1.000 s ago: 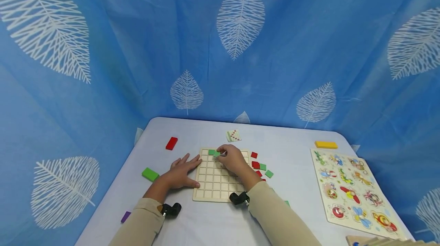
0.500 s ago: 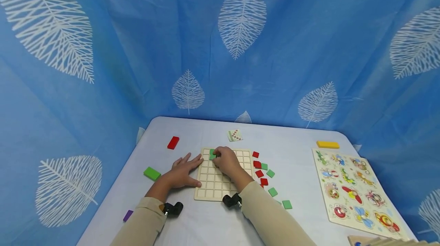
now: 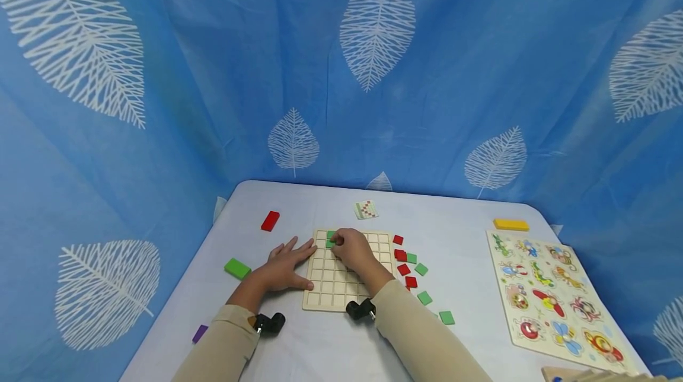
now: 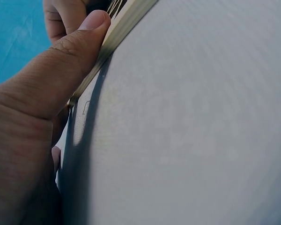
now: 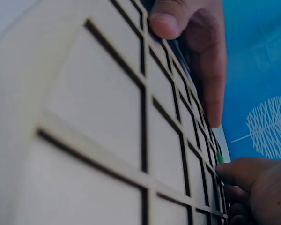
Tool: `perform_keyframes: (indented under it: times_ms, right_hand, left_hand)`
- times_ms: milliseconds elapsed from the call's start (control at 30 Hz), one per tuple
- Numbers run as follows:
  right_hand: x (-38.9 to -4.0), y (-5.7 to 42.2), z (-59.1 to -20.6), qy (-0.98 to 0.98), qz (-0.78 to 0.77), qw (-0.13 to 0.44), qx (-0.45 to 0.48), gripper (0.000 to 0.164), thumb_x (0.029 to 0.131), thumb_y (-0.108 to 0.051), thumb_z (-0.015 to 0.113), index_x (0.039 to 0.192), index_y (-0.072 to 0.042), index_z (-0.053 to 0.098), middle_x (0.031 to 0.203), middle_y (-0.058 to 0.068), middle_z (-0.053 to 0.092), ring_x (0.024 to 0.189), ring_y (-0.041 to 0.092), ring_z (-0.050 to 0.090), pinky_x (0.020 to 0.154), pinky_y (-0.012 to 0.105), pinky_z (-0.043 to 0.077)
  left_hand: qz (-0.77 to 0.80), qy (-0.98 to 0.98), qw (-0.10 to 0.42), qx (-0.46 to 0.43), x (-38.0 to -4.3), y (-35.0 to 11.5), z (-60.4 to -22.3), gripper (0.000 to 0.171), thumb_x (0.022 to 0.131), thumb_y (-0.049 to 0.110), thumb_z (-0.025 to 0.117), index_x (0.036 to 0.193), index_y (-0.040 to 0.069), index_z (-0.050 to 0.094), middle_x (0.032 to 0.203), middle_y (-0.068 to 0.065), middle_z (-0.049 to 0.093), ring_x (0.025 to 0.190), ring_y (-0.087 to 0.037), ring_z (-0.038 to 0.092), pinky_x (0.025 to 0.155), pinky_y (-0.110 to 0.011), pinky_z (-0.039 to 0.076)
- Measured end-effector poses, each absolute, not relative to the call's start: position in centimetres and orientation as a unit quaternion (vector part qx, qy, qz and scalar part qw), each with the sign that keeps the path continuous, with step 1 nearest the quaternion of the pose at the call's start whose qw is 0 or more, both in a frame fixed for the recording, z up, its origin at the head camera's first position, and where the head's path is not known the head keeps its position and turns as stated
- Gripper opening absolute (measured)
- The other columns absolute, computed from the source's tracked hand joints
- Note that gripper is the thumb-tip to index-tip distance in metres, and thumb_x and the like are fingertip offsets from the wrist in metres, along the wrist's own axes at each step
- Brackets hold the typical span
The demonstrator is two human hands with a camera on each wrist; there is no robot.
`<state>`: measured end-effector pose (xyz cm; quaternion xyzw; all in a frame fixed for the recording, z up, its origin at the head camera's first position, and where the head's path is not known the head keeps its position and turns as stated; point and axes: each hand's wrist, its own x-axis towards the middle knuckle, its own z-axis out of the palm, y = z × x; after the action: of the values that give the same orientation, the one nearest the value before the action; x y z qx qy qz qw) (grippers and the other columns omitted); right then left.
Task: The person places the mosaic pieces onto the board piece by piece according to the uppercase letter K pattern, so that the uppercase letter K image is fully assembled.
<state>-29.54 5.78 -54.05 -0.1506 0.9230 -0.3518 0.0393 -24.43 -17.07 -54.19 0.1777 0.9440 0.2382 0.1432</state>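
A pale wooden grid board [image 3: 333, 289] lies on the table. My left hand [image 3: 281, 269] steadies its left side with fingers spread; in the left wrist view the thumb [image 4: 68, 63] rests against the board's edge. Over the upper part of the grid, my right hand [image 3: 353, 250] has curled fingers and thumb at a green tile [image 3: 331, 244] near the top left. Another bit of green [image 3: 330, 234] shows just above it. In the right wrist view, the thumb touches beside a sliver of green tile [image 5: 219, 157]; the other fingertips are partly hidden.
Right of the board lie loose red tiles [image 3: 404, 270] and green tiles [image 3: 446, 317]. A small pattern card [image 3: 366, 209] sits behind it. Red [image 3: 270, 221], green [image 3: 237, 268] and yellow [image 3: 511, 225] blocks lie around, with an insect puzzle board [image 3: 555, 299] at right.
My right hand has moved slightly left and toward me, bringing the green tile below the other green one on the grid. The left hand stays at the board's side.
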Motion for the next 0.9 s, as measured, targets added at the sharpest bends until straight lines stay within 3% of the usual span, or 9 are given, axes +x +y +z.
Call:
perform_keyframes:
  times_ms: [200,367,533,900]
  right_hand:
    - [-29.0,7.8,-53.6,0.904,-0.402,0.047,-0.136,0.022,0.098,-0.020,0.074,0.120,-0.016,0.074,0.111,0.001,0.067,0.104,0.019,0.063,0.091,0.041,0.056]
    - [-28.2,12.2,-52.2,0.906,-0.409,0.025,-0.110,0.028,0.099,-0.018,0.074,0.126,-0.014,0.072,0.122,0.007,0.066,0.117,0.028,0.063,0.096,0.049,0.056]
    - [-27.6,17.8,-51.9,0.928,-0.365,0.046,-0.056,0.039,0.097,-0.022,0.075,0.134,-0.013,0.067,0.131,0.010,0.064,0.116,0.029,0.062,0.094,0.049,0.057]
    - [-26.9,23.5,-53.5,0.940,-0.326,0.100,0.009,0.049,0.089,-0.022,0.081,0.134,-0.011,0.067,0.139,0.014,0.061,0.128,0.034,0.053,0.113,0.060,0.046]
  left_hand:
    - [0.239,0.944,0.150,0.172,-24.1,-16.9,-54.2,0.104,0.078,0.057,0.087,0.164,0.030,0.036,0.175,0.005,0.023,0.164,-0.035,0.002,0.129,-0.062,0.005]
    - [0.239,0.947,0.139,0.164,-24.1,-17.0,-54.3,0.104,0.077,0.056,0.087,0.164,0.032,0.036,0.175,0.006,0.023,0.164,-0.034,0.002,0.129,-0.062,0.005]
    - [0.240,0.947,0.141,0.163,-24.0,-16.9,-54.5,0.104,0.077,0.055,0.088,0.164,0.031,0.036,0.175,0.006,0.023,0.164,-0.035,0.002,0.129,-0.061,0.005]
    - [0.245,0.946,0.135,0.163,-23.8,-16.6,-54.5,0.103,0.077,0.054,0.088,0.164,0.030,0.037,0.175,0.005,0.024,0.164,-0.035,0.003,0.129,-0.062,0.005]
